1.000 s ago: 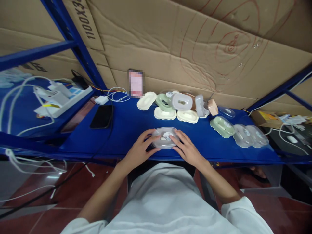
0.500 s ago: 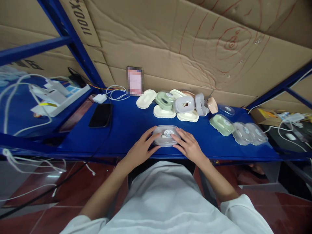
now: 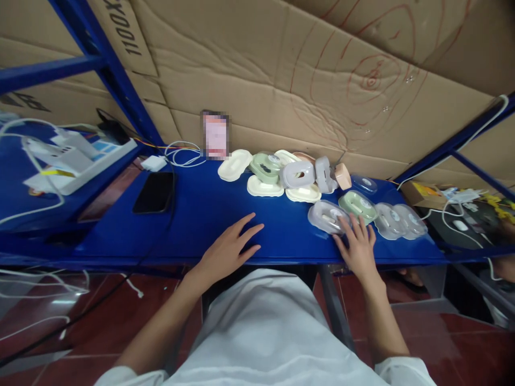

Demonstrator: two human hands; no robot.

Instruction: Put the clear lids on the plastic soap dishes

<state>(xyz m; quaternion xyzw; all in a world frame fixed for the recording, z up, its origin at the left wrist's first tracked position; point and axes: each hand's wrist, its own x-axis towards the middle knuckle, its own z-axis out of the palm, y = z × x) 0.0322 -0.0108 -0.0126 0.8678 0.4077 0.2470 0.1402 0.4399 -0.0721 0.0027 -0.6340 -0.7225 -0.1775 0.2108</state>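
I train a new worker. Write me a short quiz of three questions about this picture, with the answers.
1. True or false: the left hand holds a soap box.
2. Which thing do the fingertips of the right hand touch?
A. the black phone
B. the clear soap box
C. the white power strip
3. Fill in: directly right of the clear soap box lies a ____ soap box.

Key:
1. False; it lies flat and open on the blue shelf.
2. B
3. green
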